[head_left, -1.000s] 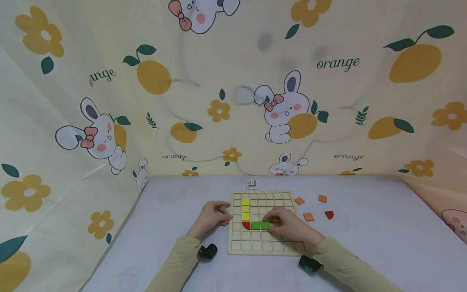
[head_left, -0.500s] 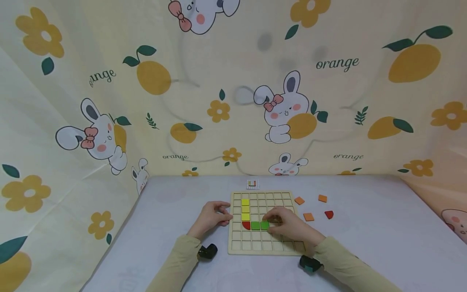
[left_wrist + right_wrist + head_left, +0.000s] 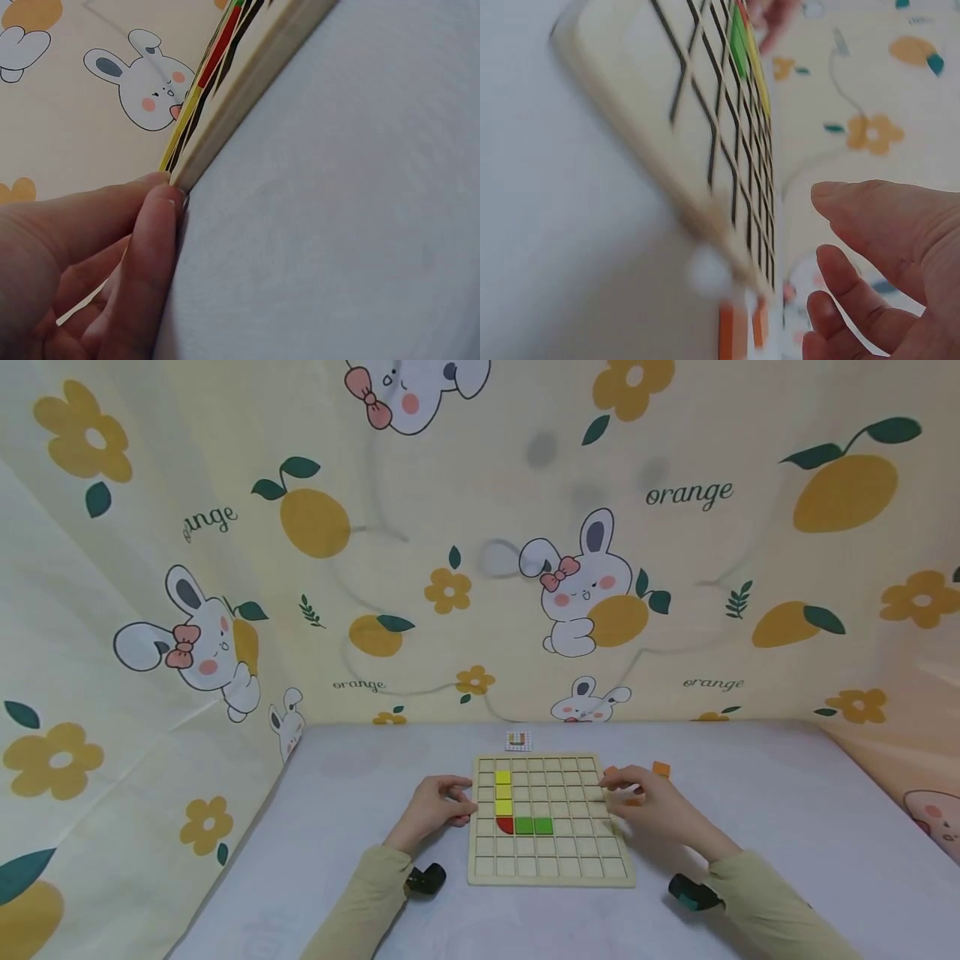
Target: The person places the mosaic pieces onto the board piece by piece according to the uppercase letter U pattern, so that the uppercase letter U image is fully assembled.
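A square wooden grid board (image 3: 588, 847) lies on the white table. Set into its cells are several yellow square tiles (image 3: 503, 792) in a column, a red rounded corner tile (image 3: 506, 826) below them, and two green square tiles (image 3: 533, 826) in a row to the right. At the board's left edge, my left hand (image 3: 437, 800) pinches the rim between thumb and finger (image 3: 154, 225). My right hand (image 3: 654, 802) hovers over the board's right edge, thumb and fingers apart and holding nothing. Orange square tiles (image 3: 661, 769) lie close by, partly covered by that hand.
A small pattern card (image 3: 518, 741) with a coloured U shape lies behind the board. Printed fabric (image 3: 420, 693) with rabbits and oranges walls in the table at the back and sides. Each wrist wears a black camera (image 3: 426, 880).
My right hand has let go of the right-hand green tile, now seated in its cell, and moved right toward the orange tiles. It now hides the loose red tile. The left hand stays put.
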Demonstrator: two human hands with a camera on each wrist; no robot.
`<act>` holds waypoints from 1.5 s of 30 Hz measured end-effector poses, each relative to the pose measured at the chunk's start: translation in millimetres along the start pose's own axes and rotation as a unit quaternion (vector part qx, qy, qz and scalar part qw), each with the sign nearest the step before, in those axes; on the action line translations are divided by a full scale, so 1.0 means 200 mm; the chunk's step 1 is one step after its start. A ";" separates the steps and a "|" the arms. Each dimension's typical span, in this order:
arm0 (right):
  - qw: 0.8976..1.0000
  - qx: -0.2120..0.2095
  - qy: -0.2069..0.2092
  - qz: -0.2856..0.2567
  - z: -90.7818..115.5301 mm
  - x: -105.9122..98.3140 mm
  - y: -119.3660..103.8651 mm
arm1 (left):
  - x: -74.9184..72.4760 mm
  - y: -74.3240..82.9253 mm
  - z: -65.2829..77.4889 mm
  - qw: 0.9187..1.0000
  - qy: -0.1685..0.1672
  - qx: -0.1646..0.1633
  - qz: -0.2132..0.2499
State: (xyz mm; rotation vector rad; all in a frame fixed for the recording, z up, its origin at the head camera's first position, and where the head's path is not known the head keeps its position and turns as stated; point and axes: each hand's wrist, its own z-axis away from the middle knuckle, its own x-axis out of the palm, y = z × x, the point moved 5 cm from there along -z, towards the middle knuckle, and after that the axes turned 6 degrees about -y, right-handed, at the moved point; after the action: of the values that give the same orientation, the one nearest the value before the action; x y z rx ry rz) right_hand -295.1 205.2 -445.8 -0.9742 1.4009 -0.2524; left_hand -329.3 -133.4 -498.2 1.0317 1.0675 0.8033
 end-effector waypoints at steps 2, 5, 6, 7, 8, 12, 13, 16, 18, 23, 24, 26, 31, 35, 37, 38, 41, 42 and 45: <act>1.000 0.007 0.016 0.020 0.03 -0.05 0.04 | 0.00 0.00 0.00 1.000 0.002 0.000 -0.002; 0.998 0.023 0.034 0.040 0.07 -0.11 0.09 | 0.00 0.00 0.00 1.000 0.004 -0.003 -0.004; 0.998 0.032 0.039 0.041 0.08 -0.13 0.11 | 0.00 0.00 0.00 1.000 0.004 -0.003 -0.004; 0.997 0.038 0.042 0.044 0.10 -0.15 0.13 | 0.00 0.00 0.00 1.000 0.003 -0.003 -0.005; 0.997 0.046 0.044 0.043 0.12 -0.16 0.14 | 0.00 0.00 0.00 1.000 0.003 -0.002 -0.005; 0.995 0.072 0.052 0.055 0.17 -0.21 0.21 | 0.00 0.00 0.00 1.000 0.002 0.000 0.000; 0.994 0.076 0.053 0.061 0.18 -0.21 0.22 | -0.01 -0.01 0.00 1.000 0.002 0.001 0.001; 0.992 0.085 0.054 0.081 0.21 -0.23 0.27 | -0.01 -0.01 0.00 1.000 0.002 0.001 0.002; 0.991 0.087 0.053 0.086 0.21 -0.23 0.31 | -0.01 -0.02 0.00 1.000 0.001 0.002 0.001; 0.989 0.097 0.051 0.096 0.22 -0.24 0.37 | -0.01 -0.01 0.00 1.000 0.001 0.002 0.001; 0.989 0.100 0.053 0.098 0.21 -0.24 0.38 | 0.00 -0.01 0.00 1.000 0.001 0.001 0.000; 0.988 0.106 0.053 0.100 0.21 -0.24 0.39 | 0.00 -0.01 0.00 1.000 0.001 -0.001 0.000; 0.986 0.119 0.052 0.101 0.22 -0.24 0.41 | 0.00 -0.01 0.00 1.000 0.003 -0.006 -0.002; 0.986 0.123 0.051 0.103 0.21 -0.25 0.41 | 0.00 -0.01 -0.01 1.000 0.003 -0.005 -0.004; 0.985 0.126 0.049 0.104 0.21 -0.25 0.40 | 0.00 -0.01 -0.01 1.000 0.004 -0.005 -0.006; 0.985 0.128 0.049 0.104 0.21 -0.25 0.40 | 0.00 -0.01 -0.01 1.000 0.004 -0.005 -0.006; 0.985 0.132 0.048 0.104 0.21 -0.25 0.39 | 0.00 -0.01 -0.01 1.000 0.003 -0.003 -0.005; 0.984 0.134 0.047 0.103 0.21 -0.25 0.39 | 0.00 -0.01 -0.01 1.000 0.003 -0.003 -0.004; 0.984 0.137 0.045 0.102 0.21 -0.25 0.39 | 0.00 -0.01 -0.01 1.000 0.002 -0.004 0.000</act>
State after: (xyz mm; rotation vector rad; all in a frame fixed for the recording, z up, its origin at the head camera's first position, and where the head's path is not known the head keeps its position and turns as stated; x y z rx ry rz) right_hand -298.2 302.6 -470.2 -0.5938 1.4907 -0.3298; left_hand -330.4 -134.1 -500.8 1.0245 1.0673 0.8090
